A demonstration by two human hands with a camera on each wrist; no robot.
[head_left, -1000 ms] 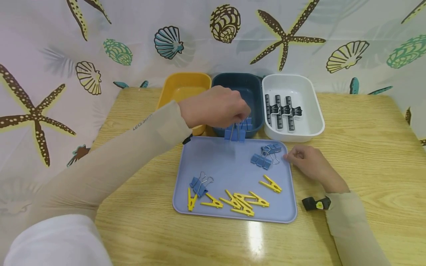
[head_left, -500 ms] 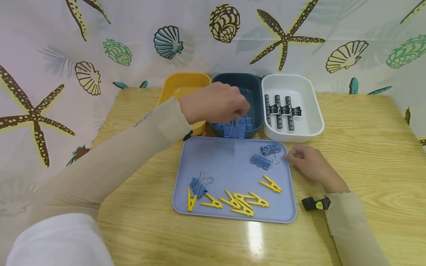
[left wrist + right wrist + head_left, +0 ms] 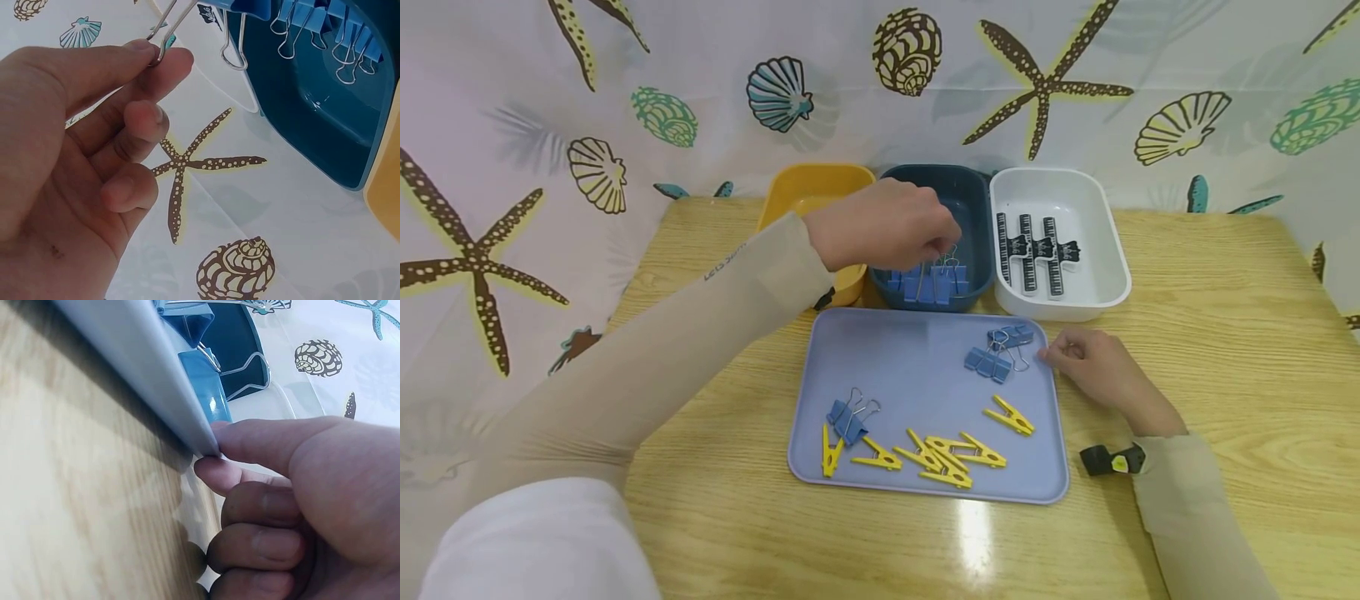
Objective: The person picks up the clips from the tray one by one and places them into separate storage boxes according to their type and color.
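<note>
My left hand (image 3: 887, 227) pinches a wire handle of a blue binder clip (image 3: 927, 288) between thumb and forefinger. The clip hangs over the front part of the dark blue bin (image 3: 973, 217), where several other blue binder clips (image 3: 359, 34) sit. With thumb and forefinger, my right hand (image 3: 331, 469) pinches the right rim of the pale blue tray (image 3: 917, 358). Two binder clips (image 3: 988, 364) lie on the tray near that hand, and another binder clip (image 3: 848, 421) lies at its front left. Several yellow clothespins (image 3: 951, 458) are spread along the tray's front.
Left of the dark blue bin stands a yellow bin (image 3: 820, 177), partly covered by my left forearm. A white bin (image 3: 1108, 279) at the right holds black clips (image 3: 1052, 258) with a piano-key pattern. A patterned curtain (image 3: 850, 50) hangs behind the wooden table (image 3: 730, 492).
My left hand has carried the binder clip slightly away from me, from above the tray's back edge to over the dark blue bin's front. The right hand has stayed at the tray rim.
</note>
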